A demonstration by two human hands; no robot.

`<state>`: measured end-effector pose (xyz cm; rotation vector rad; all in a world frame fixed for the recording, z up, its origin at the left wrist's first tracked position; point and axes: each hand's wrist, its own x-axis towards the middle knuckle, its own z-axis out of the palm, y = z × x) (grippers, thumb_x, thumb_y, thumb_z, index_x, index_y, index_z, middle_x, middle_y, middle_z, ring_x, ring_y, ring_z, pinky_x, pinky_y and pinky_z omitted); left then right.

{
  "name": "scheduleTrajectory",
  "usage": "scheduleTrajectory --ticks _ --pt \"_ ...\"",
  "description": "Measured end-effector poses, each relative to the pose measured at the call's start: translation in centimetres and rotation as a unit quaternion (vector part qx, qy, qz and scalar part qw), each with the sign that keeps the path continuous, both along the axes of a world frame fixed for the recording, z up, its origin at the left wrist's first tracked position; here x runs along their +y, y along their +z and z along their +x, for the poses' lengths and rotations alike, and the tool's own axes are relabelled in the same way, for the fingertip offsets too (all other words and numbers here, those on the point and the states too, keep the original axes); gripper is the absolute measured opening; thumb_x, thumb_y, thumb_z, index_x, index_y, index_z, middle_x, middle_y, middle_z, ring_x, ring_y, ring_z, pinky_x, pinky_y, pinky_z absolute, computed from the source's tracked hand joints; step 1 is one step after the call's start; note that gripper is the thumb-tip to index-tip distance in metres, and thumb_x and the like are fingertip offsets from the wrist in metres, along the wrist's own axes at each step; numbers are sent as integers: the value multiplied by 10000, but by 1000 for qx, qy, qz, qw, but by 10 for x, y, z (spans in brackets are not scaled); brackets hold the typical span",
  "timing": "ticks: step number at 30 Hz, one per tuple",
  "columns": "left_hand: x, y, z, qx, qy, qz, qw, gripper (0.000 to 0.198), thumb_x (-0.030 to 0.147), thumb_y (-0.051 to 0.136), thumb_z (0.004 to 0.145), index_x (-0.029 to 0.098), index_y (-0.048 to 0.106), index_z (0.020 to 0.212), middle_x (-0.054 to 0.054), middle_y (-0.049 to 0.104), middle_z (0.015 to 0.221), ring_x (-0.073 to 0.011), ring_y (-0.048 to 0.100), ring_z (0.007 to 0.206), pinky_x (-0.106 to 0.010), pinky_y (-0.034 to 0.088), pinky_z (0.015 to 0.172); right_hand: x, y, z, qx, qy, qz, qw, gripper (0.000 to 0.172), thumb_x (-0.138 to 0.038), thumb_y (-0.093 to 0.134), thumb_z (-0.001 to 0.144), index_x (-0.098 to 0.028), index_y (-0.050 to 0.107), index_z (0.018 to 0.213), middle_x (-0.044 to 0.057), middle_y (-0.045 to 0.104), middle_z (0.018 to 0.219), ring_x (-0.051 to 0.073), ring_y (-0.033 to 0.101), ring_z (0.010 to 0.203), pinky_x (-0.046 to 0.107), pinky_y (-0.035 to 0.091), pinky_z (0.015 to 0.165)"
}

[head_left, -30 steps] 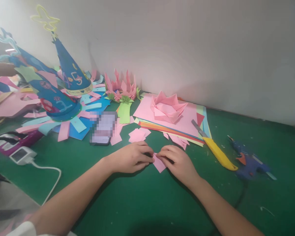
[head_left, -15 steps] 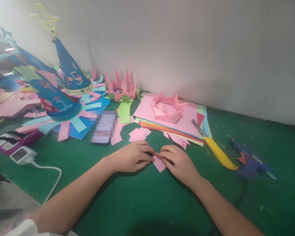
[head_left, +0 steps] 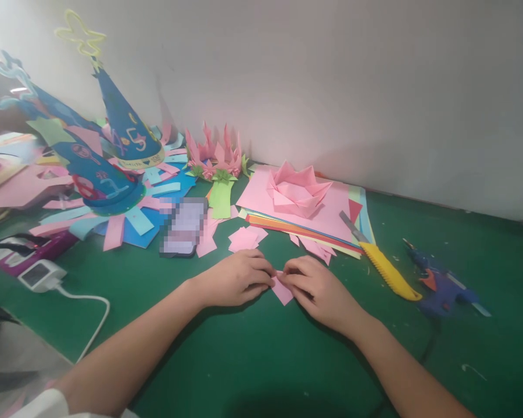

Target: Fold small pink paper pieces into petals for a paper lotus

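A small piece of pink paper (head_left: 283, 293) lies between my fingertips just above the green table, one corner pointing toward me. My left hand (head_left: 237, 278) pinches its left side. On the right edge, the fingers and thumb of my right hand (head_left: 320, 287) are closed on the same paper. Its upper part looks folded, though my fingertips partly cover it. Just beyond my hands are loose pink paper squares (head_left: 246, 237) and more pink pieces (head_left: 316, 248). A folded pink paper flower (head_left: 298, 188) sits on a stack of coloured paper (head_left: 253, 203).
To the right lie a yellow-handled knife (head_left: 390, 271) and a blue glue gun (head_left: 444, 293). A phone (head_left: 183, 226) rests left of the pink squares. Decorated blue cone hats (head_left: 124, 125), a pink paper crown (head_left: 215, 154) and a charger with white cable (head_left: 41, 276) are farther left.
My right hand has shifted very slightly, its fingers still on the paper's right edge. My left hand keeps its pinch, and the table items stay where they were.
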<state>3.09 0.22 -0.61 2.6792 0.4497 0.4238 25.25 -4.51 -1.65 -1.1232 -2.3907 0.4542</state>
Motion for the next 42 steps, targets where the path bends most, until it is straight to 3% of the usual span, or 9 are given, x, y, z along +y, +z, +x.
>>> scheduleTrajectory --ticks 12,19,42 --pt "0 1 -3 9 -20 -20 1000 277 196 410 919 159 596 1120 -101 619 1070 -208 523 971 -344 420 880 2 -5 2 12 16 13 1000 252 -149 419 910 -192 667 924 86 608 921 198 538 865 363 475 761" --pt "1 -1 -5 27 -14 23 999 280 228 417 920 200 617 1115 -100 580 1101 -213 516 978 -371 397 903 2 -5 3 -1 16 8 1000 237 -149 427 910 -194 659 931 82 599 914 197 524 849 356 458 744" --pt "4 4 -7 41 -25 13 999 299 190 419 906 224 634 1111 -71 613 1107 -208 492 970 -370 392 892 2 -4 2 -2 17 11 1000 252 -150 422 908 -195 669 919 85 615 931 197 542 859 364 479 754"
